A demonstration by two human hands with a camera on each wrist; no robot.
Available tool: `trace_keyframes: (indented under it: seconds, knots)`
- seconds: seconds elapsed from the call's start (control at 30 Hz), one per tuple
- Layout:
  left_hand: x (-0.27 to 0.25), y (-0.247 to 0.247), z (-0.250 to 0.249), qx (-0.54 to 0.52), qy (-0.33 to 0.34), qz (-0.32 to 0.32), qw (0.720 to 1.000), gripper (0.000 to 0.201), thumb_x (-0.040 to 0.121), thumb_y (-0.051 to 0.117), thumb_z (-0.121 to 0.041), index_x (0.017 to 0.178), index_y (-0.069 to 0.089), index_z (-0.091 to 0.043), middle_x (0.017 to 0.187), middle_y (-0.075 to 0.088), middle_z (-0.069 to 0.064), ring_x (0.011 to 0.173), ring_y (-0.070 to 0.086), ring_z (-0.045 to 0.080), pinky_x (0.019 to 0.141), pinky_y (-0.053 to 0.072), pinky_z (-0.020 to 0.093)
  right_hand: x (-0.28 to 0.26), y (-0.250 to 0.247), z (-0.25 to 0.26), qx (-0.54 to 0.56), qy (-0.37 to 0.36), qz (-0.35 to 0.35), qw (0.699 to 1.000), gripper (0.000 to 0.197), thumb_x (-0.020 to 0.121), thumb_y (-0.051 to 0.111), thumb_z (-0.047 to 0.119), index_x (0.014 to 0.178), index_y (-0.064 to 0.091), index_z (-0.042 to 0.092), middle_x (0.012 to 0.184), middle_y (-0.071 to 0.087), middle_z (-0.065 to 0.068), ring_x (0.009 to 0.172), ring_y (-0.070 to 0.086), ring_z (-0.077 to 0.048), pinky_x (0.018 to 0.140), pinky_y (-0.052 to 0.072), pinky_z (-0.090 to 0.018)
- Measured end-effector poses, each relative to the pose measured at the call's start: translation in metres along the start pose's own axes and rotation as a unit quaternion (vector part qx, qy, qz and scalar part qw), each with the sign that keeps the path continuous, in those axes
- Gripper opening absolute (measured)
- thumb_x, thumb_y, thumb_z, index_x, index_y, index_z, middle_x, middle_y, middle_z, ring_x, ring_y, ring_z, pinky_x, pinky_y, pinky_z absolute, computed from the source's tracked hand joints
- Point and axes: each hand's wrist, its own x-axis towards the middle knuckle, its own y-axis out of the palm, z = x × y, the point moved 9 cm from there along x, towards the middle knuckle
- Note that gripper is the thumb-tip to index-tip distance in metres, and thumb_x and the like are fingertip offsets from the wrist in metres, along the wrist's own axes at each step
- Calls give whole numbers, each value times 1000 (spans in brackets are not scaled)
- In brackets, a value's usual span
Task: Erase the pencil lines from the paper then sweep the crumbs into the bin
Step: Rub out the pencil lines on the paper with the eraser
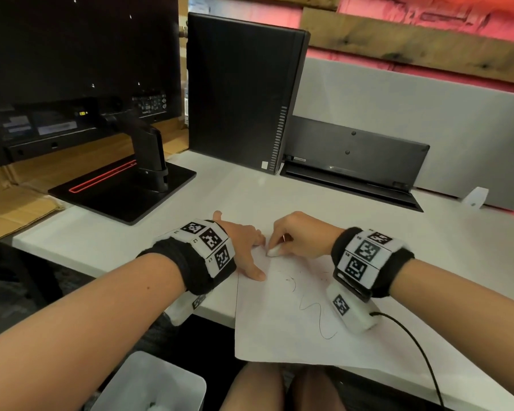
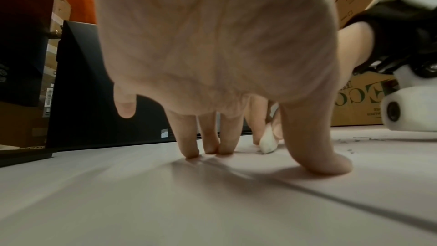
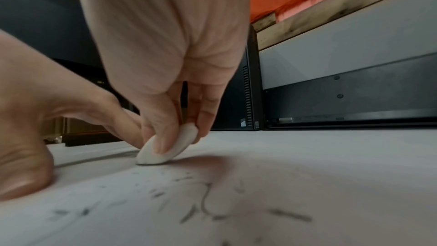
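Note:
A white sheet of paper lies on the white desk, its near edge hanging over the desk front. A wavy pencil line crosses its middle, and dark eraser crumbs are scattered near its far end. My right hand pinches a small white eraser between thumb and fingers and holds its tip on the paper's far left corner. My left hand presses the paper's left edge with straight fingers and thumb. A white bin stands below the desk edge at lower left.
A monitor stand sits on the desk at left, a black computer tower behind the hands, and a black device leans against the grey partition. A black cable runs from my right wrist over the paper's right side.

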Motion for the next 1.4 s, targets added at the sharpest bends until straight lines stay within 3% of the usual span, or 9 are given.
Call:
trace_keyframes:
  seconds: [0.17,0.23,0.43,0.67,0.83,0.93,1.13,1.27,1.4]
  knots:
    - [1,-1,0,12,0,-2,1000,85,83,49,-66,149,22,-20,152,26,-10,136,33,17,110,-2,56,-24,12,1,-16,-11,25,1000,19,88,60,10,102,73,9,87,59,-3,79,51,-16,73,43,-24]
    - [2,-2,0,16,-2,-2,1000,86,83,49,-67,150,21,-21,152,26,-11,136,33,16,110,-2,57,-38,15,2,-2,-16,34,999,20,87,60,8,103,73,10,90,60,-5,79,53,-17,76,44,-27]
    - [1,-1,0,14,1,-5,1000,82,83,49,-66,147,26,-21,149,31,-8,134,36,18,109,4,56,-16,-1,4,6,-24,-9,1000,20,87,64,24,101,74,14,84,56,7,70,47,3,67,34,-5]
    - [0,0,1,6,-4,3,1000,86,83,50,-66,150,20,-21,152,25,-10,136,33,17,111,0,57,-26,12,3,-11,-25,41,999,19,87,62,13,103,73,10,87,59,-2,74,46,-10,72,40,-19]
    - [-1,-2,-1,5,2,-4,1000,82,83,50,-65,147,27,-19,147,34,-7,132,38,19,109,3,56,-30,6,3,-2,-18,40,999,20,86,65,24,101,74,14,80,55,13,69,47,3,66,35,-5]
    - [-3,-2,-2,9,-4,-4,1000,82,84,48,-65,149,22,-23,149,30,-8,134,36,18,110,2,56,-9,-5,1,-21,-8,0,1000,22,86,65,27,101,73,13,86,57,7,70,46,0,65,33,-3]
    - [-1,0,0,9,-12,2,1000,85,84,48,-65,150,18,-21,152,25,-10,136,34,18,111,1,55,-33,13,6,-44,-14,41,998,20,90,57,17,98,72,6,89,59,-5,76,48,-14,70,39,-22]
    - [1,-1,0,7,-1,3,1000,87,83,49,-66,150,17,-21,152,24,-11,137,32,18,111,-2,56,-43,11,5,-2,-28,48,998,19,88,62,24,99,74,13,88,61,2,70,47,-2,68,37,-10]
    - [2,1,1,8,-1,-1,1000,85,83,48,-67,149,21,-21,152,25,-10,136,34,17,110,-1,58,-9,-11,-5,-23,-3,-22,1000,22,87,64,28,100,73,14,86,57,9,72,47,-3,64,33,-4]
